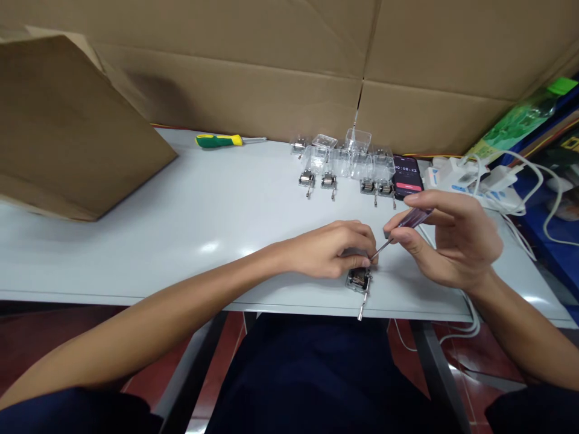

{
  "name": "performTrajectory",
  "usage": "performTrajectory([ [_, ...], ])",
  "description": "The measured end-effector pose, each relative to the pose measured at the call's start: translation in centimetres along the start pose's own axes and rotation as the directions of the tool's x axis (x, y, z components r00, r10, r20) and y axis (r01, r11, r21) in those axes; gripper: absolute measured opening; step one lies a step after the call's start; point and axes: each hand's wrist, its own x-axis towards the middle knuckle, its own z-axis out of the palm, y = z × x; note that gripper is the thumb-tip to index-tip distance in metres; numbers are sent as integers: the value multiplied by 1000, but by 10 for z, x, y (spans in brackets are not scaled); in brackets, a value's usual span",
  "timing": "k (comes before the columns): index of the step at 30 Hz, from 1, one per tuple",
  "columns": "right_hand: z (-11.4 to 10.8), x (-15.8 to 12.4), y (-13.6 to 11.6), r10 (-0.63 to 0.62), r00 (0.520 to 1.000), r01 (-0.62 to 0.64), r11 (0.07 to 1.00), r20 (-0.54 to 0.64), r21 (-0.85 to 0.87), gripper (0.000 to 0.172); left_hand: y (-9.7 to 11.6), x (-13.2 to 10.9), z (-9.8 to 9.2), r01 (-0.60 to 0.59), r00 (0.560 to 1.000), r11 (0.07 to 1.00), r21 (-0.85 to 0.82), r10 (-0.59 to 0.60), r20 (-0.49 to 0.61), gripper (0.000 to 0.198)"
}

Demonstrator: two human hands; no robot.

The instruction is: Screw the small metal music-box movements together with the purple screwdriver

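Head view; left hand (330, 250) fingers gripping crank music-box movement (359, 279); right hand (447, 241) fingers pinching purple screwdriver (415, 217)

A makeshift workshop: a screwdriver (218, 141) on a white table (149, 253) backed by cardboard sheets (226, 72).

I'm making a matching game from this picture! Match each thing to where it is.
Things:
1. green-and-yellow screwdriver
2. phone
3. purple-handled screwdriver
4. metal crank mechanism

Places:
A. held in the right hand
B. under the left hand
C. lying near the cardboard
D. beside the clear plastic cases

Pairs: 1-C, 2-D, 3-A, 4-B
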Motion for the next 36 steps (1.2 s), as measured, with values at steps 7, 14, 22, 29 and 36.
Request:
performTrajectory([
  [7,0,-1,-1,-17,997,22,998,81,-58,60,-4,-1,0,11,999,998,-56,-8,47,23],
  [14,-1,0,-4,-36,991,42,998,128,-38,60,-6,-1,1,18,999,999,-41,-16,51,24],
  [22,-1,-1,-3,-41,987,49,998,157,-49,54,-6,-1,3,22,999,999,-38,-21,27,25],
  [29,1,4,-6,-91,981,101,993,174,-52,52,-9,0,3,8,998,1000,2,-8,65,24],
  [36,-1,3,-1,-132,974,154,982,184,-112,58,-6,-2,-5,9,989,1000,23,-12,147,31],
])
